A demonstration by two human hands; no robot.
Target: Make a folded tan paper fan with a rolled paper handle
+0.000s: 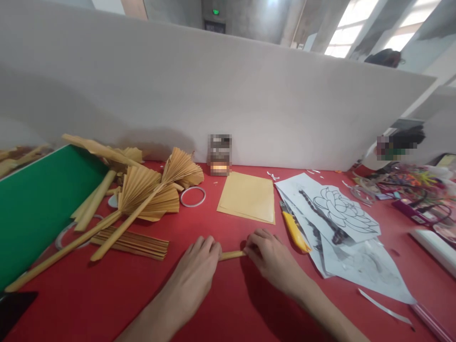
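Note:
A thin tan paper roll [231, 255] lies level near the front middle of the red table [228, 304]. My left hand [202, 266] is closed over its left end, fingers together. Curled fingers of my right hand [265, 254] grip the right end, so only the short middle part of the roll shows. Just beyond my hands lie square sheets of tan paper [247, 197]. A yellow utility knife [296, 231] rests to the right of them.
Pleated paper fans with rolled handles [140, 192] and a folded pleated strip [142, 243] lie left, beside a green board [46, 209]. White sheets with a flower drawing [345, 209] lie right. A white partition [228, 95] stands behind.

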